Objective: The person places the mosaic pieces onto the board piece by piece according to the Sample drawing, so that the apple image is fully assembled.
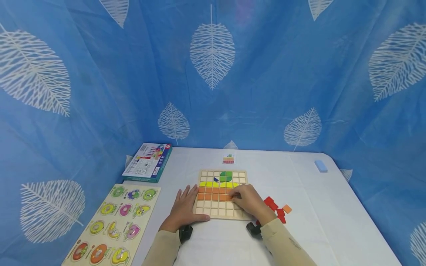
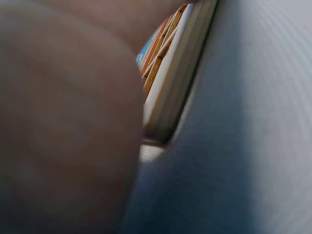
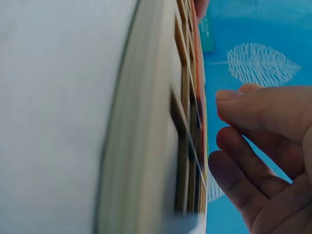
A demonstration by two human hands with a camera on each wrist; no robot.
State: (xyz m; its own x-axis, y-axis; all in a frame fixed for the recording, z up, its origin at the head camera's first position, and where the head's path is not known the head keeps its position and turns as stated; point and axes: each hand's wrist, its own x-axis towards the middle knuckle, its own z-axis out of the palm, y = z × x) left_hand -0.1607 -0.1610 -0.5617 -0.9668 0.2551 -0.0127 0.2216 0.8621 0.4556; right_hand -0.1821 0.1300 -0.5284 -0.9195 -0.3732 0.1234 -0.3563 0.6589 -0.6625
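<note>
A wooden grid board [image 1: 219,212] lies flat, with green, blue, yellow and orange pieces in its upper and middle squares. My left hand [image 1: 183,208] rests at its left side, fingers straight, thumb along the near edge. Its thumb side blurs much of the left wrist view, beside the board's edge [image 2: 170,92]. Over the board's right part is my right hand [image 1: 247,199], fingertips near the orange tiles [image 1: 214,197]. In the right wrist view its thumb and fingers [image 3: 265,109] bend just above the board; whether a tile is between the fingertips is hidden.
Red tiles [image 1: 281,215] and one orange tile [image 1: 287,209] lie right of the board. Behind it is a pattern card [image 1: 229,159]. A fruit puzzle board [image 1: 110,231] and a boxed set [image 1: 146,162] lie left. A blue block [image 1: 321,166] sits far right.
</note>
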